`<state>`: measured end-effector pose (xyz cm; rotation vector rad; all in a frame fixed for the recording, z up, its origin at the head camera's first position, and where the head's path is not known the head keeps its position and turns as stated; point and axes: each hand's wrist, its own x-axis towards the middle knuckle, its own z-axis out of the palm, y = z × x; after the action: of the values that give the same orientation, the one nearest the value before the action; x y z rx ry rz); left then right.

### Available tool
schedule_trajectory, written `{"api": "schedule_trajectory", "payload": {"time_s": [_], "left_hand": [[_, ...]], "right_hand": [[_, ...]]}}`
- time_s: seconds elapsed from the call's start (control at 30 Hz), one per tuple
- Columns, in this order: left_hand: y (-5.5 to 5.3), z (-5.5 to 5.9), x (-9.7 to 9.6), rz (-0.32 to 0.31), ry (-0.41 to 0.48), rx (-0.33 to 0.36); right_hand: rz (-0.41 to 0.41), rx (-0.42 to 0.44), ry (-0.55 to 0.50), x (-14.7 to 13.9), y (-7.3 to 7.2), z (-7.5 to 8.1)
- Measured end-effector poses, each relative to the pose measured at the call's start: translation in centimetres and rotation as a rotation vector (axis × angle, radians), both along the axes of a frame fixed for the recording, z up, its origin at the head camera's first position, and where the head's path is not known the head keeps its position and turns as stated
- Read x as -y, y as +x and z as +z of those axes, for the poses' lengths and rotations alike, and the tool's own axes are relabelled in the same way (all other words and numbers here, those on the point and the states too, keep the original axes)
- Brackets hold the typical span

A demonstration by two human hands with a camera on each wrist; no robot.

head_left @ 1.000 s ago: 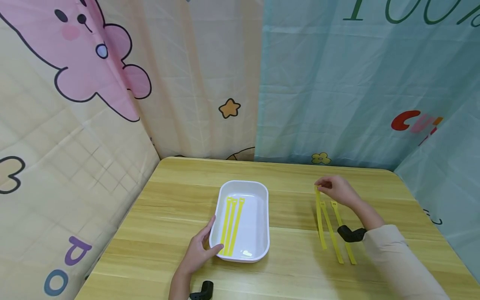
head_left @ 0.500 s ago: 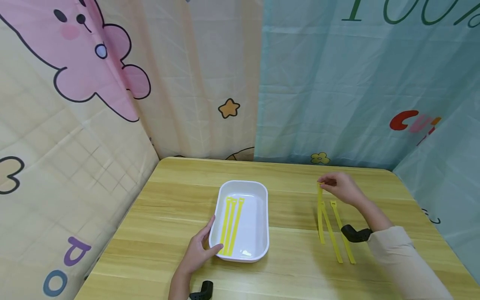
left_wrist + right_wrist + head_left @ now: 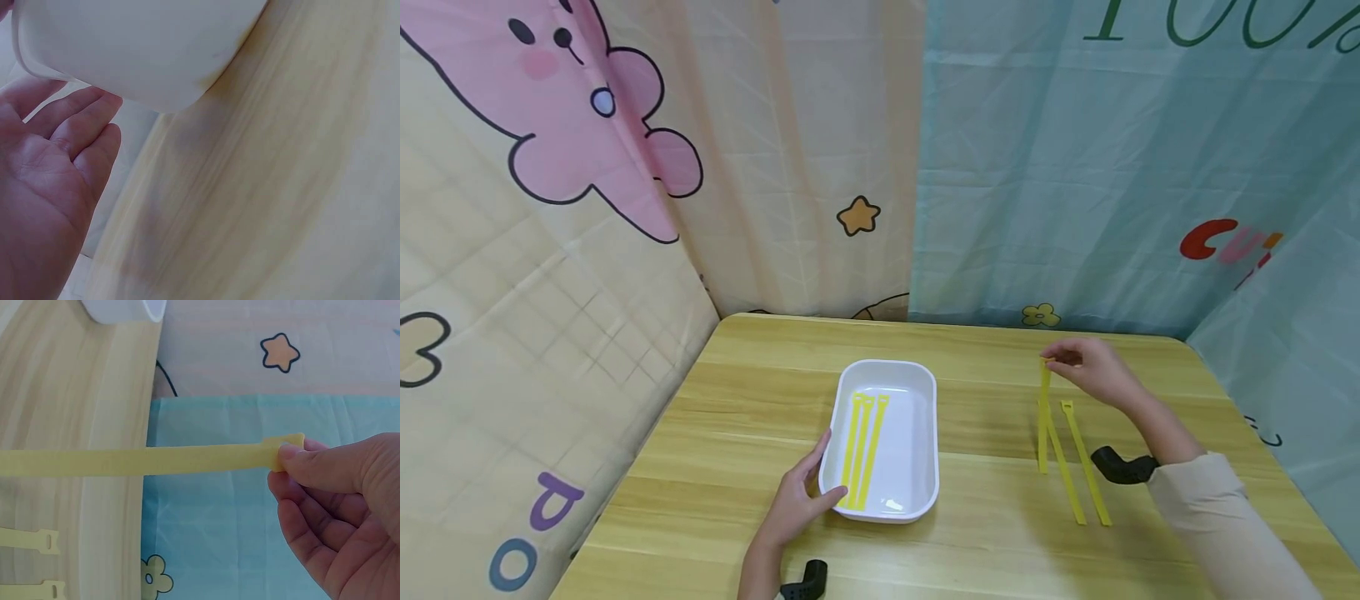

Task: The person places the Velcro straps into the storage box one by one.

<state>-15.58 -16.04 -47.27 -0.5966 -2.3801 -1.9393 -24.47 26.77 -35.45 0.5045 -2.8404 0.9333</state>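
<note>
A flat yellow cable tie hangs from my right hand, pinched between thumb and fingertips at its wider head end. In the right wrist view this tie stretches leftward from the thumb. Two more yellow ties, the nearer one and the one to its right, lie on the table beneath, slotted heads facing away. My left hand holds the white tray at its left near corner, thumb over the rim and fingers along the outer wall. Inside the tray, several yellow ties lie side by side at the left.
The wooden table reaches back to patterned curtains behind it and at both sides. A black wrist mount sits by the right sleeve, another mount by the left wrist.
My right hand has moved slightly up and to the right, and the hanging tie's lower end has risen with it. The left hand and tray stay in place.
</note>
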Motion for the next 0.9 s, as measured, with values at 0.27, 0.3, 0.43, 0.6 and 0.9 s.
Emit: {"api": "schedule_trajectory", "payload": {"time_s": [0.27, 0.3, 0.43, 0.6, 0.9], "left_hand": [[0.1, 0.1, 0.0, 0.01, -0.006, -0.008], [0.1, 0.1, 0.0, 0.008, -0.007, -0.008], [0.1, 0.0, 0.0, 0.001, -0.017, -0.009], [0.2, 0.1, 0.0, 0.002, -0.024, -0.012], [0.1, 0.1, -0.1, 0.01, -0.02, -0.009]], "right_hand": [[0.002, -0.019, -0.032, 0.0, 0.4, 1.2], [0.0, -0.018, -0.032, 0.1, 0.5, 1.4], [0.0, -0.026, -0.033, 0.3, 0.8, 1.7], [0.011, -0.08, -0.03, 1.2, 1.1, 2.2], [0.068, -0.125, -0.057, 3.1, 1.1, 2.9]]}}
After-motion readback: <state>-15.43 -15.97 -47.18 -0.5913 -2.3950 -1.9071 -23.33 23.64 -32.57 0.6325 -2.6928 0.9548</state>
